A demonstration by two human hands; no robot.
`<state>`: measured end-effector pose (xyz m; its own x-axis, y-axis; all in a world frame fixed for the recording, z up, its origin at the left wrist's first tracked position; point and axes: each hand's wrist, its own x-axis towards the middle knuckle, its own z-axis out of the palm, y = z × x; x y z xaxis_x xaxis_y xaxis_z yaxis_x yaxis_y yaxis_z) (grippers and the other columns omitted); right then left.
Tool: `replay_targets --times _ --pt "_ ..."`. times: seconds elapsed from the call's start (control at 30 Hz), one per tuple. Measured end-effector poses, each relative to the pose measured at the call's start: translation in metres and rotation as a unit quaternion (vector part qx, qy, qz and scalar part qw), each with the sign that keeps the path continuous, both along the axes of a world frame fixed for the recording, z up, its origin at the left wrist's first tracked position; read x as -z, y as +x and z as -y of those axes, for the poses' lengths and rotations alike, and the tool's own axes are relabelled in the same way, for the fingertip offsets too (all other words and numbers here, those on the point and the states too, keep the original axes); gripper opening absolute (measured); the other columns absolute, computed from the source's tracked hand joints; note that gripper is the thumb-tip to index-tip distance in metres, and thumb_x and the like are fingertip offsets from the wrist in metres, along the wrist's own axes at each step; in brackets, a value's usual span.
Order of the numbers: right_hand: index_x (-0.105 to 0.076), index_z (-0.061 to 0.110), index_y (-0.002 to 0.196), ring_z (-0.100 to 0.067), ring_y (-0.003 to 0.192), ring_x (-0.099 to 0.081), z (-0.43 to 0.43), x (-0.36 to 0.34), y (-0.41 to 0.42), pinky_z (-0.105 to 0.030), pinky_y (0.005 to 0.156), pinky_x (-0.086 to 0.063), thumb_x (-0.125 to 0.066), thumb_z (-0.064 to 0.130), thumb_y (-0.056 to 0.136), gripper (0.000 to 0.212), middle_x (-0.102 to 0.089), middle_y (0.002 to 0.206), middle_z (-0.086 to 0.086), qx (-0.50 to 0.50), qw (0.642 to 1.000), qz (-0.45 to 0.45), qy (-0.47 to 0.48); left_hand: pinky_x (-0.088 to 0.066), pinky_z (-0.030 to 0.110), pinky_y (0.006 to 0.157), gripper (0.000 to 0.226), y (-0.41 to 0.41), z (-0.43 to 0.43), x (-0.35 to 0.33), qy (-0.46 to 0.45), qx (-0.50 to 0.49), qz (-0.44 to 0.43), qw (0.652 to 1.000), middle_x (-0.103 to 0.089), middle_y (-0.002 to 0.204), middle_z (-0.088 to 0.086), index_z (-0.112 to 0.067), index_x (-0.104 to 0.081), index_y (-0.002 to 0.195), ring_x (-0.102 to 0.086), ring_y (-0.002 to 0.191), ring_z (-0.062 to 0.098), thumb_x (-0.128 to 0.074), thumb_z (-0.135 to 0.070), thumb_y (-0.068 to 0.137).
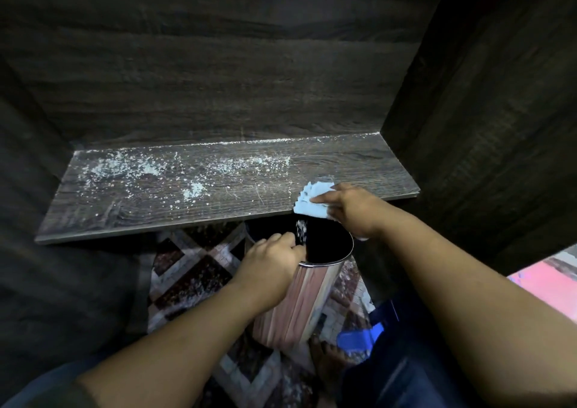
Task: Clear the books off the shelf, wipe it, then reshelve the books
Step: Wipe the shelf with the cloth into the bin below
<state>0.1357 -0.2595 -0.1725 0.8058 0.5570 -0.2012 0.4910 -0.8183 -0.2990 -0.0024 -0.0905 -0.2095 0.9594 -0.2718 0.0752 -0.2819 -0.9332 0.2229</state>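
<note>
The right hand (352, 210) lies with quite straight fingers on a pale crumpled cloth (312, 201) and presses it at the front edge of the shelf (156, 195), near its right end. The left hand (271, 264) has its fingers curled over the rim of a shiny round metal bin (299, 301), just under that edge. The shelf is dark wood with visible grain, and white crumbs (125, 167) are scattered toward its left and back edges; some fall into the bin, whose inside is too dark to see.

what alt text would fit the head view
A right hand presses a pale cloth at the front edge of a dark wooden shelf, white crumbs falling into a metal bin the left hand grips below.
</note>
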Motion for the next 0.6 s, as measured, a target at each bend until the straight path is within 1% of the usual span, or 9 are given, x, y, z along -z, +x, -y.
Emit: replay_targets --times 0.07,0.13,0.2,0.27,0.33,0.4,0.47,0.53,0.6 --pt "-0.054 0.036 0.135 -0.031 0.133 -0.039 0.001 -0.005 0.004 -0.028 0.111 -0.028 -0.048 0.021 0.1 0.039 -0.038 0.146 -0.01 0.008 0.999 0.024 0.037 -0.048 0.033 0.066 0.028 -0.001 -0.001 0.0 0.013 -0.001 -0.013 1.0 -0.054 0.086 0.002 -0.018 -0.065 0.089 -0.058 0.082 0.023 -0.071 -0.003 0.065" --pt "-0.053 0.039 0.135 -0.035 0.132 -0.039 0.002 -0.002 0.015 -0.035 0.112 -0.03 -0.048 0.025 0.099 0.038 -0.036 0.149 -0.011 0.049 0.994 0.083 0.058 -0.048 0.031 0.062 0.033 0.0 -0.003 0.0 0.007 -0.003 -0.023 1.0 -0.055 0.082 0.0 -0.019 -0.065 0.084 -0.059 0.078 0.021 -0.073 0.0 0.058" --pt "-0.05 0.04 0.137 -0.037 0.13 -0.037 0.003 0.005 0.026 -0.04 0.111 -0.031 -0.044 0.03 0.1 0.038 -0.034 0.151 -0.01 0.107 0.986 0.116 0.052 -0.047 0.033 0.073 0.034 0.0 -0.003 0.003 0.0 0.001 -0.016 1.0 -0.055 0.094 0.001 -0.018 -0.065 0.096 -0.057 0.09 0.021 -0.064 0.003 0.069" --pt "-0.045 0.04 0.14 -0.037 0.13 -0.035 0.002 0.014 0.032 -0.041 0.11 -0.03 -0.041 0.032 0.101 0.04 -0.03 0.153 -0.009 0.137 0.984 0.107 0.024 -0.044 0.033 0.082 0.035 0.001 -0.002 0.002 -0.005 0.002 -0.02 1.0 -0.053 0.104 0.0 -0.018 -0.062 0.107 -0.053 0.101 0.021 -0.056 0.002 0.079" --pt "-0.04 0.042 0.142 -0.037 0.131 -0.033 -0.001 0.021 0.036 -0.041 0.111 -0.029 -0.043 0.033 0.1 0.043 -0.026 0.155 -0.008 0.137 0.987 0.087 0.002 -0.043 0.033 0.084 0.034 0.004 -0.001 0.004 -0.003 0.0 -0.021 1.0 -0.051 0.106 0.0 -0.019 -0.06 0.11 -0.051 0.104 0.021 -0.055 -0.001 0.083" --pt "-0.042 0.042 0.141 -0.035 0.134 -0.032 -0.007 0.023 0.039 -0.041 0.112 -0.029 -0.048 0.032 0.097 0.046 -0.027 0.155 -0.007 0.116 0.991 0.073 0.007 -0.042 0.033 0.085 0.033 0.005 -0.001 0.004 -0.003 -0.002 -0.032 0.999 -0.05 0.108 -0.001 -0.02 -0.058 0.112 -0.05 0.106 0.02 -0.054 -0.002 0.085" --pt "-0.049 0.039 0.137 -0.031 0.135 -0.035 -0.015 0.018 0.039 -0.036 0.112 -0.029 -0.055 0.026 0.093 0.046 -0.033 0.152 -0.006 0.081 0.995 0.057 0.024 -0.042 0.032 0.087 0.031 0.006 -0.002 0.003 0.0 -0.004 -0.035 0.999 -0.049 0.108 -0.001 -0.021 -0.058 0.113 -0.049 0.106 0.02 -0.055 -0.006 0.085" --pt "-0.059 0.034 0.129 -0.024 0.13 -0.043 -0.02 0.01 0.036 -0.026 0.107 -0.03 -0.062 0.022 0.089 0.042 -0.044 0.141 -0.004 0.055 0.997 0.042 0.04 -0.042 0.033 0.086 0.028 0.006 -0.003 0.002 0.002 -0.006 -0.033 0.999 -0.049 0.108 -0.001 -0.021 -0.058 0.111 -0.05 0.106 0.02 -0.056 -0.008 0.086" --pt "-0.066 0.035 0.117 -0.02 0.124 -0.047 -0.02 0.002 0.031 -0.023 0.104 -0.033 -0.066 0.019 0.085 0.036 -0.049 0.132 0.0 0.042 0.998 0.022 0.04 -0.042 0.032 0.084 0.027 0.007 -0.003 0.002 -0.001 -0.011 -0.03 0.999 -0.049 0.107 -0.001 -0.021 -0.058 0.109 -0.05 0.105 0.02 -0.055 -0.007 0.086"
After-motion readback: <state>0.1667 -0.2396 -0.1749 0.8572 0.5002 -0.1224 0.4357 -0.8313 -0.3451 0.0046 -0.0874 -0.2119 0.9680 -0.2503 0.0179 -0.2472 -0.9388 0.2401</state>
